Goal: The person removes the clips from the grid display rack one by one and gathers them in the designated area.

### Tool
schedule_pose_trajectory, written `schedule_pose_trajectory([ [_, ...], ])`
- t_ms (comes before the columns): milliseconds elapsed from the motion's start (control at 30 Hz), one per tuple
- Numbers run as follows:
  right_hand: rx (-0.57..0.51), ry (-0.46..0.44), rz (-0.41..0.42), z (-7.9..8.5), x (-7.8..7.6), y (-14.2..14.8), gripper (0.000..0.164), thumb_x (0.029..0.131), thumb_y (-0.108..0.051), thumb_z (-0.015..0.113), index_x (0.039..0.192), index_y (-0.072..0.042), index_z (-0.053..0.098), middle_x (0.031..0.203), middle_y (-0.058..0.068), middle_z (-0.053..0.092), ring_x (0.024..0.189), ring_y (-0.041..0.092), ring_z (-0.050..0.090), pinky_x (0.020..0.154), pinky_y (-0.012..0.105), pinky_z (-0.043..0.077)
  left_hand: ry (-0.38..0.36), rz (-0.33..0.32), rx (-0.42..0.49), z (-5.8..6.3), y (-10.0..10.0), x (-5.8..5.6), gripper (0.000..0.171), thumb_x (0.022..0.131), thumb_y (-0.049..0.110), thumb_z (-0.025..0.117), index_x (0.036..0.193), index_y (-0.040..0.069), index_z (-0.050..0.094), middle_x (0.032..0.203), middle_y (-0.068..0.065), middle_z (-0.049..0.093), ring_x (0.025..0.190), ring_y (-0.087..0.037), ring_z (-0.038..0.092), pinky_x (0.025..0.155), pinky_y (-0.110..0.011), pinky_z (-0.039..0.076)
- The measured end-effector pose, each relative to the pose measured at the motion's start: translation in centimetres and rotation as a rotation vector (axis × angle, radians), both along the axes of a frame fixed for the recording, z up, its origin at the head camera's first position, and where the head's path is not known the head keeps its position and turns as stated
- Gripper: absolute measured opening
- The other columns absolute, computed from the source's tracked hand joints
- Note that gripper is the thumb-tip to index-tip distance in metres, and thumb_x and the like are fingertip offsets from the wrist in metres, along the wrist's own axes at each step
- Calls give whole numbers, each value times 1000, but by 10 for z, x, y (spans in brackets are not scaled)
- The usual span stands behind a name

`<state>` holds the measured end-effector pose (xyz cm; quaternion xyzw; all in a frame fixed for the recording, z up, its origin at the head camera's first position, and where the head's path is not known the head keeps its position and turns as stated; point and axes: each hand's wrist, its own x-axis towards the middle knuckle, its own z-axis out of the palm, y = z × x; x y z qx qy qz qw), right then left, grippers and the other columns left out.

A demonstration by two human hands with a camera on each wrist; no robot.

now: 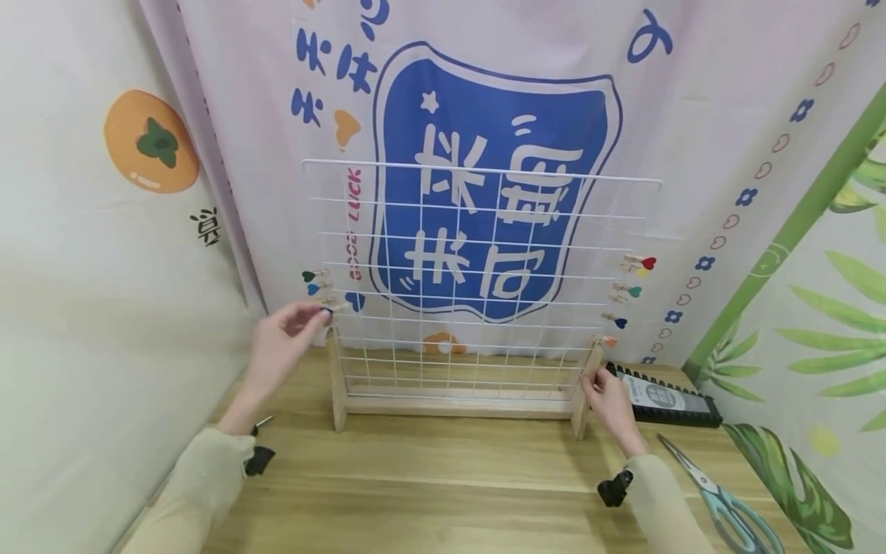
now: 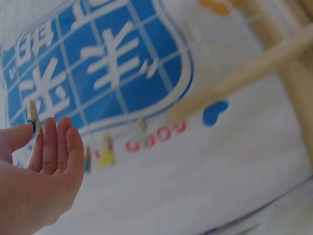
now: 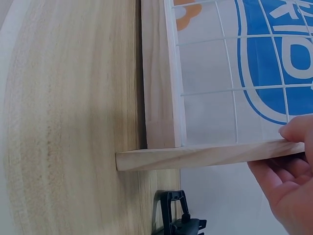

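Observation:
A white wire grid panel (image 1: 477,208) stands upright in a wooden stand (image 1: 464,408). My left hand (image 1: 287,338) is at the panel's left edge, pinching a small wooden clothespin (image 2: 32,111) with a dark blue heart between thumb and fingertips. Just above it on that edge sit clothespins with a green heart (image 1: 308,276) and a light blue heart (image 1: 313,289). My right hand (image 1: 609,396) grips the stand's right upright (image 3: 210,155), thumb on one side and fingers on the other. Along the right edge, several heart clothespins (image 1: 647,263) are clipped in a column.
On the wooden table (image 1: 415,485), teal-handled scissors (image 1: 720,492) lie at the right. A black ridged item with a grey label (image 1: 664,396) lies behind them. Printed cloth (image 1: 263,231) hangs close behind the panel and along both sides.

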<state>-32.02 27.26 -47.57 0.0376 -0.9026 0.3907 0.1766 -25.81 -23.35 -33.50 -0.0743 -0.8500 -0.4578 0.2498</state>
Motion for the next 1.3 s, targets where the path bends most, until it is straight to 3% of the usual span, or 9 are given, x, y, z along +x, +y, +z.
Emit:
schedule_pose_trajectory([
  [167, -23, -5, -21, 1, 0, -1, 16, 98, -10, 57, 86, 1, 56, 91, 22, 68, 70, 13, 53, 55, 18, 43, -127, -112, 49, -43, 22, 3, 28, 97, 21, 64, 114, -1, 66, 104, -21, 73, 78, 7, 62, 75, -14, 56],
  [300, -30, -2, -28, 1, 1, -3, 15, 98, -9, 57, 88, 1, 58, 95, 23, 69, 81, 24, 64, 57, 16, 45, -214, -190, 69, -79, 39, 3, 24, 95, 17, 66, 110, -2, 68, 99, -19, 75, 76, 0, 66, 71, -16, 57],
  [400, -32, -2, -26, 1, 2, -3, 14, 98, -9, 56, 89, 2, 58, 100, 25, 70, 94, 31, 68, 60, 14, 47, -241, -211, 26, -101, 49, 5, 20, 93, 15, 68, 104, 0, 70, 94, -16, 76, 75, -4, 66, 67, -16, 56],
  [600, -40, -3, -23, 1, 3, -3, 13, 98, -8, 56, 92, 3, 59, 106, 28, 70, 102, 37, 69, 62, 10, 47, -246, -221, -53, -133, 58, 2, 12, 91, 10, 70, 97, 0, 71, 90, -12, 75, 76, -8, 66, 70, -15, 56],
  [700, -37, -2, -22, 1, 2, -3, 13, 98, -8, 55, 93, 4, 59, 106, 28, 70, 103, 36, 68, 63, 10, 47, -248, -220, -75, -146, 58, -1, 10, 90, 6, 70, 95, -2, 71, 88, -12, 74, 76, -11, 67, 69, -15, 56],
  [833, -39, -6, -25, 2, 3, -3, 13, 97, -8, 56, 90, 3, 58, 101, 26, 70, 89, 25, 66, 59, 14, 47, -229, -233, -134, -158, 59, -4, 6, 88, 4, 70, 89, -2, 71, 84, -13, 74, 73, -15, 67, 65, -15, 55],
  [1000, -41, -15, -26, 3, 3, -2, 14, 97, -8, 56, 87, 2, 56, 97, 24, 69, 79, 13, 58, 57, 16, 45, -236, -228, -216, -170, 68, -7, 4, 87, 6, 72, 85, 2, 71, 79, -8, 73, 68, -11, 64, 60, -14, 51],
  [1167, -45, -23, -24, 3, 4, -2, 14, 97, -8, 56, 87, 1, 55, 96, 23, 68, 80, 17, 58, 57, 17, 45, -279, -236, -226, -177, 83, -4, 4, 86, 6, 72, 84, 3, 71, 77, -6, 72, 66, -8, 60, 58, -15, 49],
  [1300, -43, -22, -20, 3, 4, -3, 13, 97, -9, 56, 88, 1, 57, 99, 24, 69, 88, 22, 64, 60, 16, 47, -259, -257, -264, -182, 90, -2, 4, 86, 5, 72, 84, 2, 70, 76, -7, 72, 66, -9, 61, 58, -16, 50],
])
